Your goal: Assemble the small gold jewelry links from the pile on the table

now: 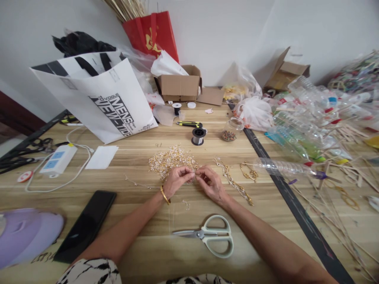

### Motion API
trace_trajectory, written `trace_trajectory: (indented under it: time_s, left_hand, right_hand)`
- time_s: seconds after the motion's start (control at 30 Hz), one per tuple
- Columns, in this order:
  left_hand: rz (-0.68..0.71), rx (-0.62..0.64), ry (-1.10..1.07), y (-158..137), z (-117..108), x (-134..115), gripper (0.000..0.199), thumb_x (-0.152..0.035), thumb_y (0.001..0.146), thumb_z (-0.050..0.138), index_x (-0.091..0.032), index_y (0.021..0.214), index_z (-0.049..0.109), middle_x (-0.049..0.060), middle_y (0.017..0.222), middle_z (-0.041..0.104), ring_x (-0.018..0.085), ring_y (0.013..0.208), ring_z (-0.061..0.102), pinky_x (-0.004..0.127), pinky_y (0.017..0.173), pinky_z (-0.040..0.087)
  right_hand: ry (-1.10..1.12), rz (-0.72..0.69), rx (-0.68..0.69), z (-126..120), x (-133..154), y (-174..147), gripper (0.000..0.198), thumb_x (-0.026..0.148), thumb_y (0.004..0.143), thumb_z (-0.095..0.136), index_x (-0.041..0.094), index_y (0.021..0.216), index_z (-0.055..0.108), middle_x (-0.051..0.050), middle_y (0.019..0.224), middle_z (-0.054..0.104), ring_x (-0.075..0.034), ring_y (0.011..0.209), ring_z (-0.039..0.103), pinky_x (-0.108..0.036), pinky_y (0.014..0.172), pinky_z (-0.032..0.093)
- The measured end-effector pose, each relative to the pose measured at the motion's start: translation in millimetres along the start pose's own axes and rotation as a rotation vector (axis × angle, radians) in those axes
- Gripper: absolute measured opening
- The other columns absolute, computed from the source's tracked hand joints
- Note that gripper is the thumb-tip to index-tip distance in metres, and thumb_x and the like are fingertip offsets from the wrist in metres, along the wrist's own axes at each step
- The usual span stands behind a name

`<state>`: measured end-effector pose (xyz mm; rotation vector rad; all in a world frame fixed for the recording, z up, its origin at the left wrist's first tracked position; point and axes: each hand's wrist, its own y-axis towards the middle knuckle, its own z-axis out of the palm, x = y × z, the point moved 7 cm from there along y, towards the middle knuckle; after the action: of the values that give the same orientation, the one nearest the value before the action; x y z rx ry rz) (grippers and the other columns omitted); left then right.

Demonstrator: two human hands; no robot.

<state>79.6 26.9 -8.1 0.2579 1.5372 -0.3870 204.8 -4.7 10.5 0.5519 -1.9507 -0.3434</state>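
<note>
My left hand and my right hand meet fingertip to fingertip in the middle of the table, both closed in a pinch. Whatever lies between the fingers is too small to make out. Right behind them spreads a pile of gold and silver beads, partly hidden by my left hand. Beaded gold and silver chains lie to the right of my right hand. A thin beaded strand stretches out left of my left hand. Nearer to me are a short beaded piece and scissors with pale green handles.
Behind the pile stand a spool of silver wire, a box cutter and a jar of small beads. A black phone and a power strip lie left. Plastic bottles and sticks crowd the right.
</note>
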Motion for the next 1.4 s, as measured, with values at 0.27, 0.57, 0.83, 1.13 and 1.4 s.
trace_trajectory:
  time_s: [0.27, 0.57, 0.83, 1.13, 1.4]
  left_hand:
    - [0.006, -0.002, 0.007, 1.6, 0.4, 3.2, 0.025, -0.036, 0.069, 0.069, -0.012, 0.07, 0.061, 0.0, 0.061, 0.058, 0.009, 0.057, 0.051, 0.021, 0.059, 0.043]
    - [-0.006, -0.004, 0.021, 1.1, 1.2, 1.1, 0.026, -0.037, 0.07, 0.068, -0.011, 0.071, 0.061, 0.001, 0.063, 0.06, 0.009, 0.059, 0.052, 0.022, 0.06, 0.043]
    - [0.005, -0.001, 0.019, 2.1, 2.0, 0.7, 0.027, -0.037, 0.07, 0.068, -0.012, 0.069, 0.06, 0.0, 0.062, 0.06, 0.009, 0.058, 0.052, 0.021, 0.059, 0.043]
    - [0.004, -0.011, 0.039, 2.0, 1.8, 1.8, 0.026, -0.036, 0.07, 0.068, -0.011, 0.069, 0.06, 0.0, 0.061, 0.059, 0.009, 0.058, 0.052, 0.022, 0.059, 0.043]
    - [-0.002, -0.021, 0.043, 2.4, -1.5, 0.9, 0.022, -0.032, 0.068, 0.07, -0.011, 0.068, 0.061, 0.0, 0.059, 0.059, 0.009, 0.056, 0.051, 0.021, 0.056, 0.041]
  right_hand:
    - [-0.017, -0.023, 0.009, 0.2, -0.1, 1.4, 0.007, 0.018, 0.088, 0.049, 0.018, 0.085, 0.057, -0.005, 0.078, 0.054, -0.016, 0.069, 0.051, -0.028, 0.062, 0.043]
    - [-0.012, -0.01, -0.004, -0.2, -2.5, 0.1, 0.007, 0.019, 0.088, 0.049, 0.018, 0.086, 0.056, -0.005, 0.079, 0.055, -0.015, 0.069, 0.051, -0.028, 0.062, 0.043]
    - [-0.022, 0.016, 0.015, 0.3, -3.7, 1.1, 0.01, 0.022, 0.088, 0.05, 0.018, 0.083, 0.057, -0.004, 0.074, 0.054, -0.015, 0.066, 0.05, -0.028, 0.059, 0.041]
    - [0.005, -0.012, 0.013, 0.4, -2.5, 0.3, 0.01, 0.023, 0.089, 0.049, 0.018, 0.084, 0.057, -0.005, 0.076, 0.055, -0.016, 0.069, 0.051, -0.028, 0.059, 0.042]
    - [0.023, 0.011, 0.032, 3.2, -4.0, 0.1, 0.01, 0.021, 0.088, 0.052, 0.018, 0.081, 0.059, -0.004, 0.076, 0.055, -0.015, 0.068, 0.051, -0.026, 0.056, 0.04]
